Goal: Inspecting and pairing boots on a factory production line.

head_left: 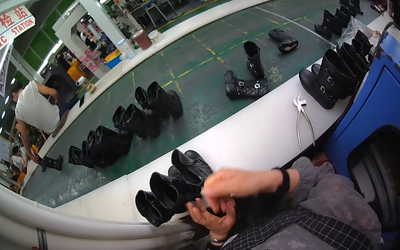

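Observation:
My right hand (233, 183), with a black band at the wrist, is closed and blurred by motion just above my left hand. My left hand (216, 220) is turned palm up, its fingers curled around something dark that the right hand partly covers; I cannot make out what it is. Just beyond both hands, a group of black boots (168, 192) stands upright on the white ledge (244, 152). Farther right on that ledge lies a pair of metal pincers (302, 119) with long handles, apart from my hands.
Black buckled boots (332, 77) crowd the ledge's right end beside a blue machine housing (376, 117). Across the green belt (194, 115) stand several more boots (106, 145), with one pair (246, 86) partly lying down. A person in white (38, 108) touches a boot at far left.

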A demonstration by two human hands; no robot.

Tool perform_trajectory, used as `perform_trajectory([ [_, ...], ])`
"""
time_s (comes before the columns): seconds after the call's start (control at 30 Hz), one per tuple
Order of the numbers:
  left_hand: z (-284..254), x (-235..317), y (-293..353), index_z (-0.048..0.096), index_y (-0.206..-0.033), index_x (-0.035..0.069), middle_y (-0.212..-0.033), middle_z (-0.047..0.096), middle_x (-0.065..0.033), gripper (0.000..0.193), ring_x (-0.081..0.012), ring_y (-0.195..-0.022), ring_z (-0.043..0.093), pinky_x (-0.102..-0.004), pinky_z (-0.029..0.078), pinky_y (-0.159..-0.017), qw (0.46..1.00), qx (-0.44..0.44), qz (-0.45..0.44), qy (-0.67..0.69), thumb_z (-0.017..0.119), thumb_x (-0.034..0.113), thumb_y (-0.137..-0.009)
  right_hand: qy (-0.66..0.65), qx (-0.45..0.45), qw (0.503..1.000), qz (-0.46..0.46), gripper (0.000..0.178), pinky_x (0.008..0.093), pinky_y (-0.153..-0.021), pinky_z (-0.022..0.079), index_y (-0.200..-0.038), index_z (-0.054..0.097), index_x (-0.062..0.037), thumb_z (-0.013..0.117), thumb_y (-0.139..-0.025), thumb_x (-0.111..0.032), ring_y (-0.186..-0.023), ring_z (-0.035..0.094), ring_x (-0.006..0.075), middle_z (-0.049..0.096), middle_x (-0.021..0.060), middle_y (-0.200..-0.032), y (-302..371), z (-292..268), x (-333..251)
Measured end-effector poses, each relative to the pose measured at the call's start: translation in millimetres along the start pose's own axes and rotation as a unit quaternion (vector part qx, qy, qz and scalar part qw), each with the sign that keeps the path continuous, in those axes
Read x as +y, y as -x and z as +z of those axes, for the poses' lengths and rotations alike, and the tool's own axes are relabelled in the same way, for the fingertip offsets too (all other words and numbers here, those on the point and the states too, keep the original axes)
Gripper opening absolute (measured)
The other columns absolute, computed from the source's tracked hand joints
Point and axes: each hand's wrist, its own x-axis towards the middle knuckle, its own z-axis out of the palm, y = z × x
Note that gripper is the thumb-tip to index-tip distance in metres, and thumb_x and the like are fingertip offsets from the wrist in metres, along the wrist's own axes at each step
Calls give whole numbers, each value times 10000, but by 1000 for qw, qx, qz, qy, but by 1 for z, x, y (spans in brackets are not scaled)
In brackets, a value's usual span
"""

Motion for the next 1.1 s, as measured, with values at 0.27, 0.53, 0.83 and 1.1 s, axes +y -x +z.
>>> perform_trajectory([
  [0.27, 31, -3, -8, 185, -1385, -111, -1432, 186, -301, 883, -417, -1377, 178, -485, 205, -1126, 996, 8, 22, -83, 692, 157, -714, 346, 575, 741, 24, 372, 344, -635, 478, -874, 669, 67, 682, -752, -284, -689, 628, 223, 651, 129, -720, 38, -255, -10],
  [0.53, 46, -17, 3, 335, -1313, -113, -1274, 385, -268, 726, -398, -1176, 405, -461, 344, -998, 995, 1, -19, -97, 677, 208, -759, 326, 557, 707, 288, 378, 349, -546, 465, -847, 670, 75, 731, -687, -262, -581, 606, 250, 648, 157, -710, 37, -323, 16],
  [0.83, 52, -16, 3, 429, -1249, -66, -1235, 422, -229, 615, -383, -1129, 450, -466, 391, -962, 991, -3, 13, -131, 674, 223, -765, 122, 602, 789, -29, 286, 343, -603, 481, -793, 668, 83, 736, -691, -175, -646, 640, 231, 662, 143, -763, 10, -377, 62],
  [1.1, 56, -18, 2, 458, -1223, -63, -1221, 434, -225, 580, -385, -1116, 462, -468, 408, -951, 989, -2, 29, -147, 667, 211, -757, 510, 549, 659, 67, 290, 437, -683, 501, -756, 683, -40, 567, -722, -305, -736, 645, 362, 665, 160, -746, -19, -259, -42],
])
